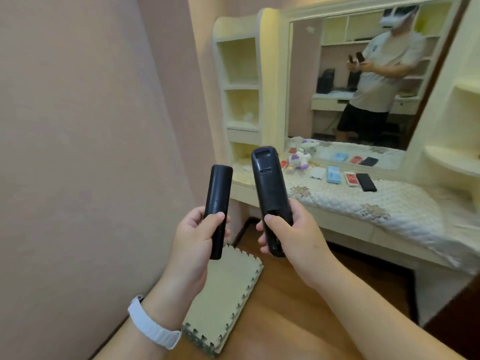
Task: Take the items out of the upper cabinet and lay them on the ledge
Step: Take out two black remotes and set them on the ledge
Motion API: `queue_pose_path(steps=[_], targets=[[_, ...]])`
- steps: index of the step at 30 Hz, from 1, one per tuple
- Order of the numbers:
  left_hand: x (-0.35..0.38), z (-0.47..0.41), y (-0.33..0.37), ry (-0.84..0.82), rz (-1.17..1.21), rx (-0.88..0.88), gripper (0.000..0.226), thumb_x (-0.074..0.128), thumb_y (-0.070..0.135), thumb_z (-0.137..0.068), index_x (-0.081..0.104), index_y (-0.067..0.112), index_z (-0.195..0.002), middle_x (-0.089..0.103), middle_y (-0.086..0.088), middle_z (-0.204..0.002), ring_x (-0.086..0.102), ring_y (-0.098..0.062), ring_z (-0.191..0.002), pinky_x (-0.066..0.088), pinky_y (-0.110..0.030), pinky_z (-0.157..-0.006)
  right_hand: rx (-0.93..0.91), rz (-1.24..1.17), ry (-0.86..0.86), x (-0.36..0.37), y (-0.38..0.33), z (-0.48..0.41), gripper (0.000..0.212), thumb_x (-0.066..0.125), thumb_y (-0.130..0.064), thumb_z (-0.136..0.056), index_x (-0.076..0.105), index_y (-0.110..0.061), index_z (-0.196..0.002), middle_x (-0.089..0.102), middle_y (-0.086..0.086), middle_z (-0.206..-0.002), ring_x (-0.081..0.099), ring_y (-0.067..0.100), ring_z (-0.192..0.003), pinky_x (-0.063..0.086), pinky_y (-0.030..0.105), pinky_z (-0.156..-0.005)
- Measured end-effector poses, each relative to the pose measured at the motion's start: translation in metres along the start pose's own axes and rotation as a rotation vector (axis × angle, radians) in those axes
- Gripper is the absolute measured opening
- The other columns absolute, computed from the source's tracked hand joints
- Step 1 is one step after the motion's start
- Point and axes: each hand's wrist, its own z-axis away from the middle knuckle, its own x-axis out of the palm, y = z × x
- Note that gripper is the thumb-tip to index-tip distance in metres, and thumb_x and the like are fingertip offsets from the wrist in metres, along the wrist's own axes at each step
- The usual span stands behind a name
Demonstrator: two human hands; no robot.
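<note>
My left hand grips a slim black remote upright by its lower half. My right hand holds a wider black remote, back side up and tilted away from me. Both hang in the air in front of the ledge, a vanity top covered with a white quilted cloth. On that cloth lie a toy figure, a white box, a light blue box, a red and white item and a black phone-like slab.
A large mirror stands behind the ledge and reflects a person. Cream open shelves rise at the left of the mirror and more at the right. A stack of foam mats lies on the wooden floor by the pink wall.
</note>
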Motion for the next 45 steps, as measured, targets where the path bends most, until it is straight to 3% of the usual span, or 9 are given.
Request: queue_pose_path(steps=[2, 6, 12, 16, 25, 30, 35, 40, 45], targets=[[0.031, -0.008, -0.006, -0.066, -0.019, -0.007, 0.009, 0.058, 0.010, -0.092, 0.064, 0.010, -0.098, 0.071, -0.001, -0.076, 0.061, -0.015, -0.064, 0.049, -0.026, -0.056, -0.008, -0.027, 0.072, -0.029, -0.001, -0.001, 0.019, 0.054, -0.009, -0.094, 0.056, -0.024, -0.106, 0.065, 0.012, -0.082, 0.062, 0.019, -0.065, 0.059, 0.037, -0.064], [0.081, -0.029, -0.019, -0.173, -0.068, -0.013, 0.010, 0.059, 0.014, -0.091, 0.066, 0.013, -0.098, 0.072, 0.000, -0.079, 0.063, -0.017, -0.068, 0.049, -0.033, -0.061, 0.005, -0.036, 0.221, -0.077, 0.010, -0.008, 0.024, 0.056, -0.013, -0.094, 0.055, -0.032, -0.108, 0.068, 0.011, -0.084, 0.065, 0.018, -0.066, 0.060, 0.037, -0.065], [0.141, -0.071, -0.048, -0.312, -0.051, -0.099, 0.011, 0.059, 0.014, -0.092, 0.066, 0.012, -0.100, 0.072, -0.002, -0.081, 0.063, -0.016, -0.069, 0.050, -0.032, -0.063, 0.064, 0.006, 0.419, -0.130, 0.033, -0.033, 0.022, 0.057, -0.015, -0.094, 0.057, -0.029, -0.111, 0.069, 0.013, -0.087, 0.066, 0.020, -0.069, 0.060, 0.034, -0.063], [0.183, -0.118, -0.073, -0.409, -0.020, -0.166, 0.007, 0.060, 0.014, -0.092, 0.066, 0.013, -0.094, 0.069, -0.002, -0.077, 0.062, -0.014, -0.067, 0.048, -0.029, -0.060, 0.085, 0.038, 0.528, -0.162, 0.047, -0.070, 0.021, 0.057, -0.014, -0.093, 0.057, -0.027, -0.110, 0.069, 0.010, -0.084, 0.066, 0.020, -0.068, 0.060, 0.035, -0.064], [0.258, -0.243, -0.125, -0.575, -0.021, -0.333, 0.010, 0.059, 0.016, -0.092, 0.065, 0.014, -0.100, 0.068, -0.006, -0.080, 0.062, -0.015, -0.069, 0.048, -0.029, -0.060, 0.210, 0.079, 0.707, -0.220, 0.066, -0.187, 0.026, 0.056, -0.013, -0.094, 0.055, -0.033, -0.111, 0.071, 0.012, -0.084, 0.068, 0.020, -0.073, 0.059, 0.033, -0.063], [0.304, -0.287, -0.139, -0.639, -0.050, -0.349, 0.010, 0.056, 0.018, -0.094, 0.063, 0.016, -0.101, 0.068, -0.009, -0.085, 0.062, -0.014, -0.069, 0.048, -0.033, -0.066, 0.234, 0.082, 0.741, -0.249, 0.076, -0.221, 0.025, 0.056, -0.012, -0.094, 0.055, -0.021, -0.117, 0.067, 0.014, -0.084, 0.063, 0.023, -0.073, 0.056, 0.035, -0.063], [0.352, -0.307, -0.152, -0.697, -0.053, -0.384, 0.009, 0.055, 0.015, -0.095, 0.063, 0.013, -0.098, 0.068, -0.010, -0.086, 0.060, -0.014, -0.068, 0.046, -0.032, -0.069, 0.249, 0.142, 0.823, -0.290, 0.078, -0.241, 0.016, 0.056, -0.013, -0.095, 0.057, -0.026, -0.104, 0.064, 0.024, -0.098, 0.066, 0.026, -0.076, 0.061, 0.042, -0.068], [0.402, -0.319, -0.173, -0.686, -0.097, -0.428, 0.012, 0.055, 0.015, -0.095, 0.064, 0.011, -0.102, 0.068, -0.010, -0.087, 0.059, -0.017, -0.073, 0.044, -0.030, -0.068, 0.281, 0.140, 0.833, -0.342, 0.098, -0.261, 0.015, 0.057, -0.013, -0.094, 0.058, -0.025, -0.102, 0.063, 0.028, -0.097, 0.062, 0.028, -0.074, 0.059, 0.044, -0.068], [0.463, -0.333, -0.195, -0.600, -0.187, -0.420, 0.010, 0.056, 0.016, -0.094, 0.062, 0.010, -0.100, 0.059, -0.012, -0.078, 0.058, -0.019, -0.068, 0.041, -0.031, -0.063, 0.320, 0.208, 0.786, -0.418, 0.123, -0.291, 0.010, 0.058, -0.018, -0.093, 0.058, -0.025, -0.101, 0.064, 0.024, -0.095, 0.057, 0.024, -0.070, 0.047, 0.035, -0.060]])
